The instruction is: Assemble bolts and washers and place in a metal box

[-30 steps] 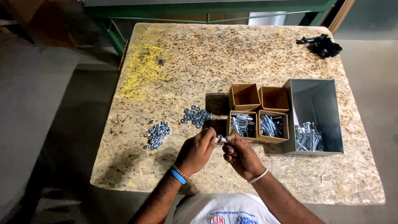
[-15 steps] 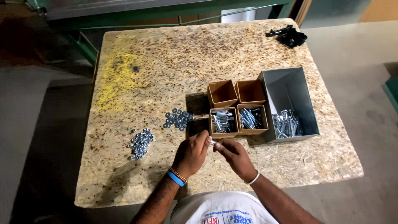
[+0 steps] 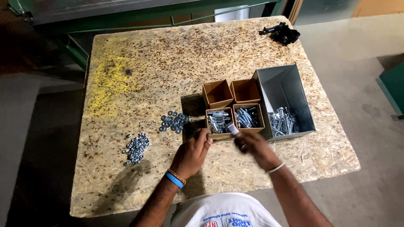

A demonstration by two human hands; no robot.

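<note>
Head view, the only one you have, looks straight down on your chipboard table [image 3: 252,50], a rough slab of pressed wood flakes, speckled brown on tan, with a smear of yellow paint toward its far left corner.

Take the front-left cardboard box [image 3: 219,122] as your landmark: a small square tray of plain brown card, holding a jumble of bright zinc-coloured bolts. Your left hand [image 3: 191,153] sits just in front of it, fingers curled and the fingertips touching the box's near wall; whether they pinch anything you cannot tell. Your right hand [image 3: 254,149] is just in front and to the right of that box, blurred, with its fingers closed on a small pale cylindrical piece [image 3: 232,128] that pokes up over the box's near right corner.

Touching the landmark's right side is a second card box [image 3: 248,117], also full of shiny bolts. Behind these two stand two more card boxes, the rear-left box [image 3: 217,93] and the rear-right box [image 3: 245,90], showing only bare brown bottoms. Right of the whole cluster lies a grey sheet-metal bin [image 3: 282,88], smooth and sharp-edged, with bolts heaped at its near end.

Left of the landmark, near it, a loose scatter of flat ring washers [image 3: 173,121] lies on the board. Farther left and nearer you, a pile of small nuts [image 3: 136,148] glints. Far behind the landmark, at the table's far right corner, sits a black clamp-like tool [image 3: 281,32].

On your left wrist you wear a blue band and a beaded one; a thin white band circles the right.
</note>
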